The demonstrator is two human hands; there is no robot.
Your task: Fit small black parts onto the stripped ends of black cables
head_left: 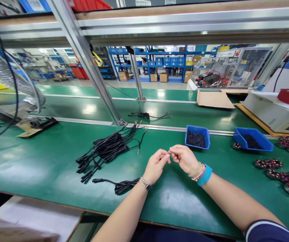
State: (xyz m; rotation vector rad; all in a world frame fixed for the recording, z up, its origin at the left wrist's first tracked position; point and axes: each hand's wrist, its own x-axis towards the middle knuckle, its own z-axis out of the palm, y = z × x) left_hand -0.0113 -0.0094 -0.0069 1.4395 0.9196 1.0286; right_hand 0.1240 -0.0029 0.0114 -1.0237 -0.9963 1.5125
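Note:
My left hand (157, 164) and my right hand (184, 157) meet over the green bench top, thumbs and fingertips pinched together. A small reddish wire end (169, 151) shows between the fingertips; most of it is hidden. A coiled black cable (125, 186) with a plug at its left end lies beside my left wrist and passes out of sight under it. Farther left is a bundle of black cables (110, 146) with bared, coppery wire ends. Behind my right hand stands a blue bin (208, 137) holding many short black pieces.
A second blue bin (266, 145) stands at the right, near several round coil-like parts (272, 173). Another black cable (144, 115) lies beyond the metal rail. A slanting metal post (94, 72) rises at left, and a foil duct (5, 67) hangs farther left.

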